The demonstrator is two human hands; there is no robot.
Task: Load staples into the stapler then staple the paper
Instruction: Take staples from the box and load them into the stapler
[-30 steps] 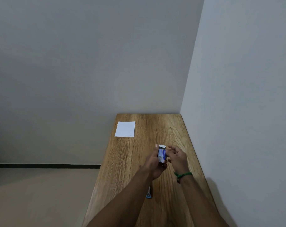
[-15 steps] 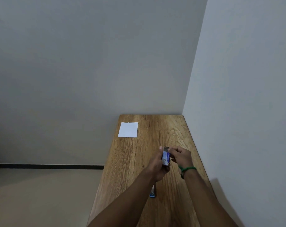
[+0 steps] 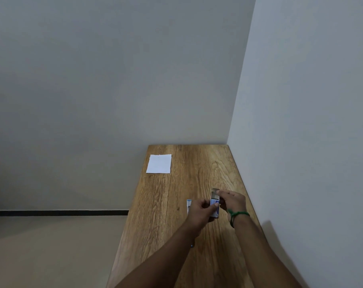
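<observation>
While the left hand (image 3: 200, 212) grips the small staple box (image 3: 215, 206) low and right of centre, the right hand (image 3: 232, 201) pinches its raised flap, likely steadying it so staples can come out. The stapler (image 3: 189, 205) lies on the wooden table (image 3: 197, 173), mostly hidden behind the left hand. The paper (image 3: 159, 163) waits well apart, up toward the table's far left corner.

You see a brown wood-grain table (image 3: 176, 204), white paper (image 3: 159, 163) near its upper-left corner, a blue-and-white staple box (image 3: 215, 204), a green wrist cord (image 3: 237, 214), and grey walls (image 3: 114, 80).
</observation>
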